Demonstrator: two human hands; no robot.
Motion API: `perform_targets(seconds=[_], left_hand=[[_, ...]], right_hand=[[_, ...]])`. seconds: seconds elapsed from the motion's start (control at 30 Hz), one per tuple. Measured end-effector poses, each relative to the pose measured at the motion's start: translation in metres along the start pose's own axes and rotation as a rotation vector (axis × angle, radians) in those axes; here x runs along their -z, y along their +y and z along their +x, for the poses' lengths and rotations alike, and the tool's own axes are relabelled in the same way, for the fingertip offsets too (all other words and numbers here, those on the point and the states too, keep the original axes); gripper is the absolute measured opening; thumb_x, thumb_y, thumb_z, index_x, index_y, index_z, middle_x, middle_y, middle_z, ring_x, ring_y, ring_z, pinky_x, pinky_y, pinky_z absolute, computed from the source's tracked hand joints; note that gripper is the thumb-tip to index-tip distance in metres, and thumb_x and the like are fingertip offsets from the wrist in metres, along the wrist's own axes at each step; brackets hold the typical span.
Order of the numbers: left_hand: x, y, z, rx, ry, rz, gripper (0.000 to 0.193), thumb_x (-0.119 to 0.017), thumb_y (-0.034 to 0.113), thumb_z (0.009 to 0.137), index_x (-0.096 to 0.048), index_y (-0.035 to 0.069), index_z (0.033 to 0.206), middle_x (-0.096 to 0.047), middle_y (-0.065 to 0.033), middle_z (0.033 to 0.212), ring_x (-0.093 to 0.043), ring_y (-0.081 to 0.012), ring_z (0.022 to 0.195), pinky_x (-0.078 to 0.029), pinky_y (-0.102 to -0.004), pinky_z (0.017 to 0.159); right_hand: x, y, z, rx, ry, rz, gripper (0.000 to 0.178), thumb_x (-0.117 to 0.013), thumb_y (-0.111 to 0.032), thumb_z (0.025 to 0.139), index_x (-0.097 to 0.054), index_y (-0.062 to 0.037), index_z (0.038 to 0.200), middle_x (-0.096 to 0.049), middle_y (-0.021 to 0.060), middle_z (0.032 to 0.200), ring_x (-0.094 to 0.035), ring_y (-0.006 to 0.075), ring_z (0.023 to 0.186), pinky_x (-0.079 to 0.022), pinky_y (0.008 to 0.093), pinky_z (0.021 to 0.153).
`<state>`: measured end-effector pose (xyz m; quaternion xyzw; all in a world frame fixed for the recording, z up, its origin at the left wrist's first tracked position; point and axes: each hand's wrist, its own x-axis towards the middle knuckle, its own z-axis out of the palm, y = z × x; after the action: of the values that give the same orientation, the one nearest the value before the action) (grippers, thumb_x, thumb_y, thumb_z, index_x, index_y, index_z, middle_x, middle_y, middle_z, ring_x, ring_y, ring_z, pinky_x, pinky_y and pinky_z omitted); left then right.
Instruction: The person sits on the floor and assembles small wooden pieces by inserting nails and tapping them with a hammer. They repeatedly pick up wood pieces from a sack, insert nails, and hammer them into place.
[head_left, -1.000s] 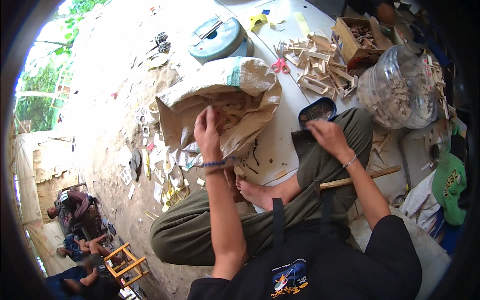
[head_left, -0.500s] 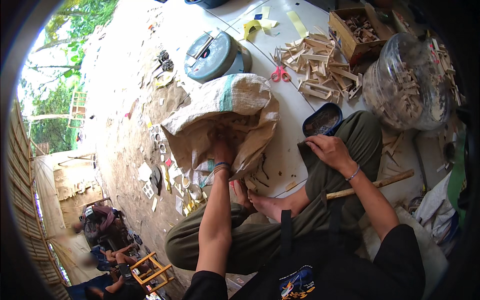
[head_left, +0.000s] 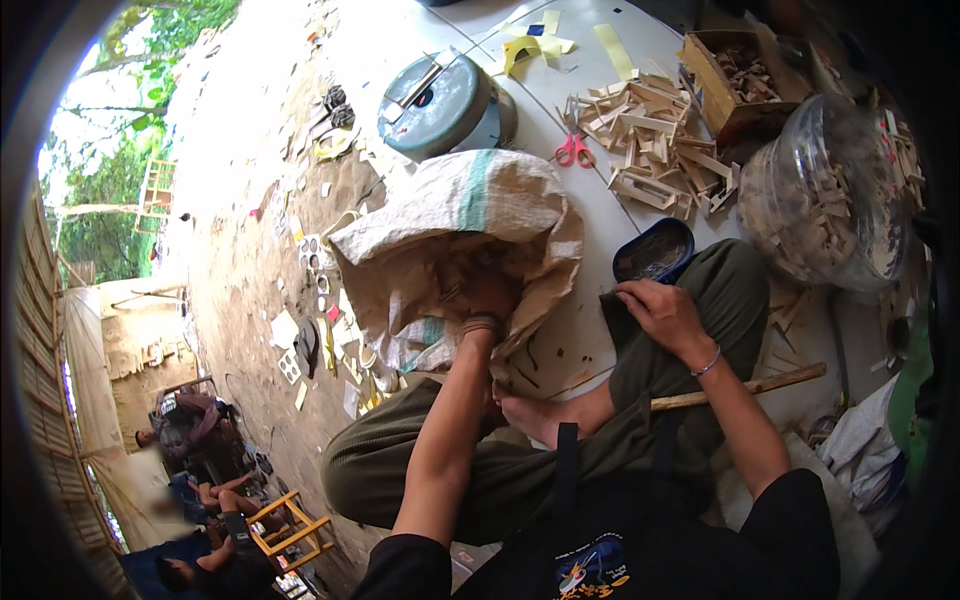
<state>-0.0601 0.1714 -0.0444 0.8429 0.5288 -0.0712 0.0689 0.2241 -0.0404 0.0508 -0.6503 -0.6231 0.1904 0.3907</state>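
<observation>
Head camera view: a seated person's left hand (head_left: 492, 292) reaches into one woven sack (head_left: 515, 190), which lies in front of the crossed legs with wooden pieces (head_left: 447, 268) inside; whether its fingers grip anything cannot be told. The right hand (head_left: 662, 312), fingers bent close together, rests by the knee just beside one blue dish (head_left: 688, 238); any pinched item cannot be made out. Beyond lie one pair of red-handled scissors (head_left: 575, 152), one heap of wooden parts (head_left: 650, 135), one wooden box (head_left: 708, 92) and one clear jar (head_left: 768, 225).
</observation>
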Motion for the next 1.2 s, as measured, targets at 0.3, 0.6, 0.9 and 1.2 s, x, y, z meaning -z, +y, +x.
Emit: perform_targets(seconds=[0.3,0.6,0.9,1.2], left_hand=[[0.02,0.017,-0.029,0.005,0.213,-0.246,0.072,-0.076,0.035,0.085,-0.054,0.007,0.147,-0.044,-0.0259,0.154,-0.034,-0.0475,0.148,-0.034,-0.0594,0.12],[0.012,-0.034,-0.012,-0.253,0.155,-0.227,0.051,-0.07,0.022,0.088,-0.064,0.004,0.135,-0.062,-0.0259,0.136,-0.057,-0.0445,0.128,-0.045,-0.0498,0.111],[0.055,-0.049,0.011,-0.043,0.134,-0.578,0.049,-0.073,0.028,0.088,-0.065,0.003,0.129,-0.07,-0.022,0.122,-0.067,-0.0369,0.112,-0.052,-0.0471,0.1],[0.097,-0.081,-0.017,-0.561,0.055,-0.022,0.085,-0.071,0.054,0.092,-0.045,0.005,0.155,-0.064,-0.0284,0.133,-0.064,-0.0459,0.118,-0.049,-0.0502,0.106]], right_hand=[[-0.024,-0.074,0.036,0.294,-0.092,-0.029,0.029,-0.071,-0.017,0.096,-0.069,-0.0113,0.124,-0.068,0.004,0.09,-0.067,0.0237,0.077,-0.053,0.0362,0.072],[-0.113,-0.058,0.127,0.269,-0.299,-0.361,0.04,-0.081,-0.031,0.078,-0.074,-0.0109,0.112,-0.072,0.0114,0.106,-0.07,0.0298,0.097,-0.054,0.0426,0.09],[-0.063,-0.037,0.091,0.463,-0.487,-0.667,0.049,-0.082,-0.041,0.072,-0.079,-0.0107,0.11,-0.074,0.013,0.116,-0.069,0.0269,0.11,-0.051,0.0485,0.093],[-0.12,-0.047,0.101,0.408,-0.785,-0.31,0.03,-0.064,-0.019,0.091,-0.077,-0.006,0.114,-0.077,0.0184,0.101,-0.075,0.0338,0.097,-0.06,0.0505,0.077]])
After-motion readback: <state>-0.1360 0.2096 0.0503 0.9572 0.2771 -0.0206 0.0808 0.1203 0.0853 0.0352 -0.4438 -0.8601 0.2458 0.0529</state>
